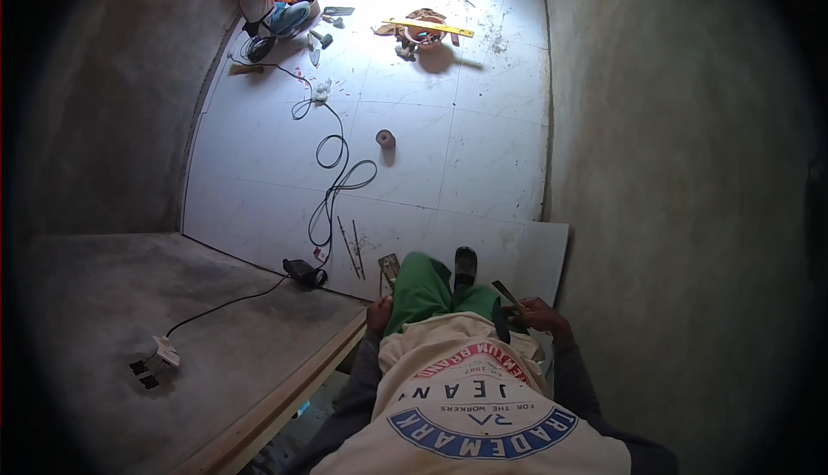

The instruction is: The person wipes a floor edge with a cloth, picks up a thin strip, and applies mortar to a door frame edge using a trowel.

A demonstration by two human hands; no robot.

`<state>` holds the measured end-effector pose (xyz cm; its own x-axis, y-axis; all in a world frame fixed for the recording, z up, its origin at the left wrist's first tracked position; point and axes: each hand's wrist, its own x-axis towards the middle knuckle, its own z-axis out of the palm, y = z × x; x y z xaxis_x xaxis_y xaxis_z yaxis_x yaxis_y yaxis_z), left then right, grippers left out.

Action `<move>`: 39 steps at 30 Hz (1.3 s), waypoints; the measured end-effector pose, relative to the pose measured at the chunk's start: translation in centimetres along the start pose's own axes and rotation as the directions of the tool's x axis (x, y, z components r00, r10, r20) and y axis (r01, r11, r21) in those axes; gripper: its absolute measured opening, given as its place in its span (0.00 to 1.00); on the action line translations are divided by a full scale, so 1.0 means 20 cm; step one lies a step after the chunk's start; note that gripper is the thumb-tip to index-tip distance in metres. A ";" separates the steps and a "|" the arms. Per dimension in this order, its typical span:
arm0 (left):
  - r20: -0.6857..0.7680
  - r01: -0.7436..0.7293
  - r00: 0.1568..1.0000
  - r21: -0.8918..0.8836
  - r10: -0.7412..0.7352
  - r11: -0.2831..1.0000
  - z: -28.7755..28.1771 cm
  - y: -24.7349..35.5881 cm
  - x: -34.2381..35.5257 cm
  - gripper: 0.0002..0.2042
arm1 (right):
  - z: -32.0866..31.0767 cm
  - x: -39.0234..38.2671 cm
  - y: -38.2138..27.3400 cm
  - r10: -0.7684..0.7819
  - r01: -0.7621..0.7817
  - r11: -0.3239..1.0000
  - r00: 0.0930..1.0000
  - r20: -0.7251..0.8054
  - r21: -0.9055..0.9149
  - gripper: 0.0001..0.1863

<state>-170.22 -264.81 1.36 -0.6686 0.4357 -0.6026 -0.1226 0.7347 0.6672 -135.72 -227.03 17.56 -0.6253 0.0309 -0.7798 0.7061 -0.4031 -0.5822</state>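
My right hand (538,314) is closed around a slim, flat hand tool (507,293) with a dark strip pointing up and left, beside my right thigh. A dark, elongated piece (501,321) hangs just left of those fingers; its kind is unclear. My left hand (379,313) is curled at my left thigh, against green trousers (420,292). Just beyond it is a small rectangular, trowel-like plate (389,270), stained with grey. Whether the left fingers hold this plate is hidden. Two thin rods (351,248) lie on the tiles nearby.
A dark cord (332,190) loops across white floor tiles (405,186) to a black pouch-like item (304,273) and an outlet box (162,354). A brown roll (385,139) stands mid-floor. Farther off are a bucket (425,39) with a yellow level (429,27) and a crouching person (274,7).
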 end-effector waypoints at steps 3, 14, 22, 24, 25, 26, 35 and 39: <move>0.078 -0.206 0.978 0.177 0.195 0.962 0.01 0.10 0.23 0.20 | -0.07 0.09 -0.11 -0.074 0.067 0.992 0.995 -0.063 -0.103 0.24; 0.267 -0.193 0.961 0.448 0.076 0.873 0.24 0.16 1.14 0.16 | -0.52 0.61 -0.22 0.005 -0.117 0.989 0.636 -0.771 -0.091 0.16; 0.367 -0.583 0.805 0.340 0.467 0.738 -0.05 0.88 2.11 0.13 | -0.92 0.90 -0.74 0.106 -0.229 0.972 0.598 -0.794 -0.043 0.14; 0.260 -0.521 0.822 -0.014 0.506 0.854 -0.13 1.14 2.40 0.14 | -1.04 0.96 -0.93 0.190 -0.172 0.979 0.578 -0.794 0.110 0.13; 0.240 -0.243 0.932 -0.142 0.272 0.960 -0.16 1.29 2.50 0.14 | -1.08 0.98 -1.02 0.216 -0.147 0.976 0.576 -0.788 0.159 0.13; 0.214 0.094 0.976 -0.273 -0.034 0.957 -0.18 1.44 2.60 0.15 | -1.13 1.01 -1.10 0.241 -0.127 0.970 0.576 -0.781 0.206 0.13; 0.191 0.321 0.946 -0.424 -0.263 0.847 -0.08 2.20 3.10 0.14 | -1.55 1.38 -1.38 0.233 -0.258 0.962 0.608 -0.759 0.089 0.11; 0.334 -0.315 0.911 0.188 0.241 0.930 0.03 2.13 3.10 0.15 | -1.90 1.61 -1.42 0.069 -0.341 0.914 0.665 -0.744 -0.220 0.10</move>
<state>-216.47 -206.18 -7.94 -0.3936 0.7478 -0.5346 0.2341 0.6440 0.7284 -163.21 -179.81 0.22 -0.1200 0.6729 -0.7300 0.9317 -0.1776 -0.3169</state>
